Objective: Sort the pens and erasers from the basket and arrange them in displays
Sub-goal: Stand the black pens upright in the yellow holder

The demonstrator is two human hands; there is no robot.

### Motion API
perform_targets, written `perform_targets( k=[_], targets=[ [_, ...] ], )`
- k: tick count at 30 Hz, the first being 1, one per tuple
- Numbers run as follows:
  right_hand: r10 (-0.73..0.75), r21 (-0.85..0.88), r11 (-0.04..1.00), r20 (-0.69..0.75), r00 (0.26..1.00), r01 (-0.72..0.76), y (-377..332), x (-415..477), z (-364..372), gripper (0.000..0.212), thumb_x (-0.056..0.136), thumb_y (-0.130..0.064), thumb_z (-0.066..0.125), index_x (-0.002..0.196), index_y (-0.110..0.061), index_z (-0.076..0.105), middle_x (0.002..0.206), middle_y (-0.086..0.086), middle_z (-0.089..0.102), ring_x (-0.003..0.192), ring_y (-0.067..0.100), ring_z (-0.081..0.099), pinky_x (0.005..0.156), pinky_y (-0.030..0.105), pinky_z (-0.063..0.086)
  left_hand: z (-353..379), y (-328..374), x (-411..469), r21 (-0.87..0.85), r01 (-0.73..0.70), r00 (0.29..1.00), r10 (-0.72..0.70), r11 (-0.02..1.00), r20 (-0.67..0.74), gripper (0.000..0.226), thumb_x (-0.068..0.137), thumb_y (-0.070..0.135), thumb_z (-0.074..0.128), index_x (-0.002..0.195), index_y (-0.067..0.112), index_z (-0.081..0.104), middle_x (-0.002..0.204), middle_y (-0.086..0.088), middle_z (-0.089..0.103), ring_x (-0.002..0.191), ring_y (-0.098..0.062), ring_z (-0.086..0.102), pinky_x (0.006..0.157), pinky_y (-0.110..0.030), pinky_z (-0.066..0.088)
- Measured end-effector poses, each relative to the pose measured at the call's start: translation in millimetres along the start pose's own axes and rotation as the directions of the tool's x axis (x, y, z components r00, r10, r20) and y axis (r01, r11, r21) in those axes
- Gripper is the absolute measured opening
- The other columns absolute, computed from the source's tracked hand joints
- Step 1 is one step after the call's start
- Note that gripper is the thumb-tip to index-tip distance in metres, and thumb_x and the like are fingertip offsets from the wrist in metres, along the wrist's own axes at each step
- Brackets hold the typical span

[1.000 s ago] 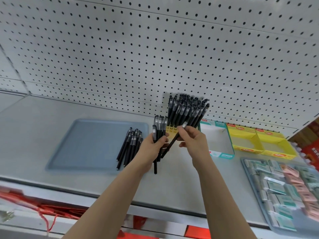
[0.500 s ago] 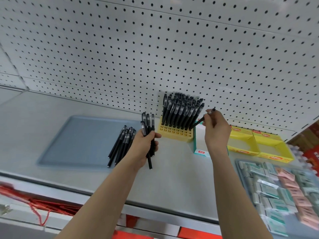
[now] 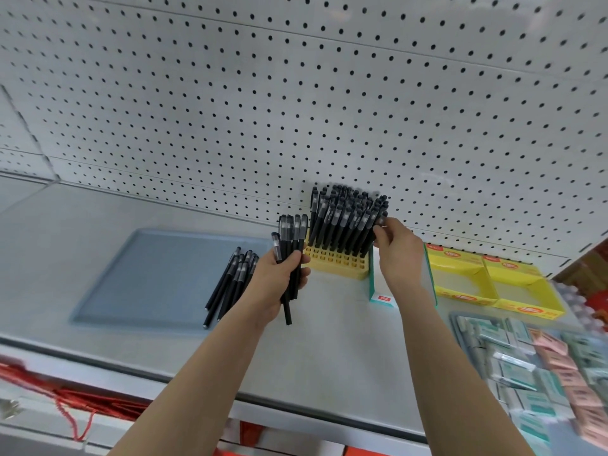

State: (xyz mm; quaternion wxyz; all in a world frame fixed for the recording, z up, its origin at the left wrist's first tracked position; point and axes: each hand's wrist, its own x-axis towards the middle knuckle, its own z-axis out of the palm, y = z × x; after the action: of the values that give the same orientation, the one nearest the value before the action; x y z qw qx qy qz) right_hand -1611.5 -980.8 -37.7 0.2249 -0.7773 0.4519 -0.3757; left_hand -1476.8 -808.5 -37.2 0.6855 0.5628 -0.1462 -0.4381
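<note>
My left hand [image 3: 279, 284] grips a bundle of black pens [image 3: 291, 245], held upright just left of the yellow pen holder [image 3: 335, 260]. Many black pens [image 3: 345, 218] stand in that holder against the pegboard. At the holder's right edge, my right hand [image 3: 396, 248] pinches the top of a black pen [image 3: 378, 225]. Several more loose black pens [image 3: 232, 281] lie on the right part of a blue-grey tray [image 3: 148, 274]. At the far right a grey tray [image 3: 457, 320] carries packaged erasers [image 3: 539, 366] in green and pink.
A teal-edged display box [image 3: 381, 297] stands behind my right wrist, with two yellow display boxes [image 3: 487, 281] to its right. White pegboard [image 3: 296, 110] backs the grey shelf [image 3: 329, 350]. Red cord [image 3: 65, 399] hangs below the shelf's front edge at the left.
My right hand carried one pen from the bundle up and right to the holder's right edge. My left hand stayed with the rest of the bundle. The camera tilted upward.
</note>
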Motion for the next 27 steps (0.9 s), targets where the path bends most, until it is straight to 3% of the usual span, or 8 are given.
perform_targets(
  k=[4, 7, 10, 14, 16, 21, 24, 27],
  targets=[
    [0.019, 0.03, 0.999, 0.005, 1.0, -0.019, -2, -2, -1, 0.016, 0.095, -0.024, 0.058, 0.095, -0.009, 0.065, 0.08, 0.009, 0.07, 0.078, 0.029, 0.066, 0.074, 0.038, 0.051, -1, 2, -1, 0.019, -0.019, 1.0, 0.019, 1.0, 0.008, 0.02, 0.099, 0.015, 0.053, 0.11, 0.002, 0.063, 0.093, -0.008, 0.068, 0.071, -0.013, 0.063, 0.059, -0.021, 0.052],
    [0.114, 0.125, 0.987, -0.059, 0.992, -0.106, -9, -12, -2, 0.021, 0.092, -0.029, 0.064, 0.105, -0.013, 0.06, 0.085, 0.001, 0.067, 0.077, 0.023, 0.065, 0.076, 0.036, 0.051, -3, 3, -4, 0.05, -0.037, 0.999, 0.037, 0.998, 0.013, 0.022, 0.099, 0.016, 0.053, 0.106, -0.002, 0.064, 0.084, -0.006, 0.067, 0.066, -0.012, 0.063, 0.051, -0.015, 0.048],
    [0.118, 0.133, 0.986, -0.123, 0.985, -0.101, -26, -27, -1, 0.016, 0.093, -0.031, 0.063, 0.095, -0.016, 0.06, 0.08, -0.003, 0.064, 0.073, 0.016, 0.06, 0.073, 0.035, 0.049, -7, 3, -5, 0.047, -0.049, 0.999, 0.048, 0.998, 0.022, 0.021, 0.1, 0.015, 0.051, 0.108, -0.001, 0.063, 0.085, -0.005, 0.07, 0.067, -0.011, 0.064, 0.055, -0.017, 0.05],
    [0.015, 0.176, 0.983, 0.221, 0.975, -0.055, -57, -47, 16, 0.02, 0.092, -0.041, 0.06, 0.094, -0.023, 0.068, 0.078, -0.01, 0.066, 0.074, 0.008, 0.062, 0.066, 0.025, 0.051, -14, -1, -5, 0.061, -0.042, 0.998, 0.04, 0.997, 0.042, 0.015, 0.1, 0.014, 0.051, 0.107, 0.007, 0.061, 0.091, -0.006, 0.073, 0.071, -0.012, 0.067, 0.063, -0.022, 0.055],
    [0.025, 0.284, 0.949, 0.367, 0.93, -0.138, -70, -52, 25, 0.021, 0.091, -0.042, 0.062, 0.097, -0.023, 0.069, 0.08, -0.008, 0.069, 0.073, 0.01, 0.064, 0.064, 0.026, 0.054, -18, -2, -7, 0.083, -0.025, 0.998, 0.019, 0.996, 0.067, 0.013, 0.1, 0.013, 0.052, 0.106, 0.007, 0.062, 0.089, -0.006, 0.073, 0.071, -0.013, 0.067, 0.064, -0.023, 0.056],
    [0.114, 0.41, 0.832, 0.533, 0.838, -0.374, -75, -55, 36, 0.016, 0.091, -0.02, 0.067, 0.096, -0.005, 0.07, 0.086, 0.012, 0.072, 0.073, 0.013, 0.065, 0.059, 0.022, 0.052, -35, -3, -6, 0.157, 0.022, 0.993, -0.04, 0.987, 0.11, 0.018, 0.1, 0.012, 0.052, 0.111, 0.006, 0.064, 0.101, -0.011, 0.071, 0.085, -0.019, 0.07, 0.08, -0.033, 0.058],
    [0.198, 0.468, 0.791, 0.414, 0.889, -0.394, -73, -46, 28, 0.01, 0.093, -0.017, 0.064, 0.095, -0.007, 0.068, 0.083, 0.008, 0.072, 0.07, 0.014, 0.066, 0.06, 0.024, 0.055, -45, 1, -3, 0.171, 0.056, 0.996, -0.068, 0.984, 0.062, 0.019, 0.102, 0.016, 0.048, 0.111, 0.012, 0.064, 0.095, -0.007, 0.068, 0.08, -0.019, 0.066, 0.078, -0.034, 0.056],
    [0.194, 0.377, 0.902, 0.074, 0.978, -0.208, -67, -34, 21, 0.012, 0.094, -0.024, 0.061, 0.09, -0.014, 0.064, 0.077, 0.002, 0.07, 0.064, 0.012, 0.067, 0.068, 0.034, 0.059, -51, 8, -1, 0.158, 0.055, 0.998, -0.059, 0.986, 0.022, 0.019, 0.103, 0.022, 0.045, 0.111, 0.016, 0.062, 0.077, -0.002, 0.057, 0.056, -0.011, 0.05, 0.053, -0.025, 0.047]
  ],
)
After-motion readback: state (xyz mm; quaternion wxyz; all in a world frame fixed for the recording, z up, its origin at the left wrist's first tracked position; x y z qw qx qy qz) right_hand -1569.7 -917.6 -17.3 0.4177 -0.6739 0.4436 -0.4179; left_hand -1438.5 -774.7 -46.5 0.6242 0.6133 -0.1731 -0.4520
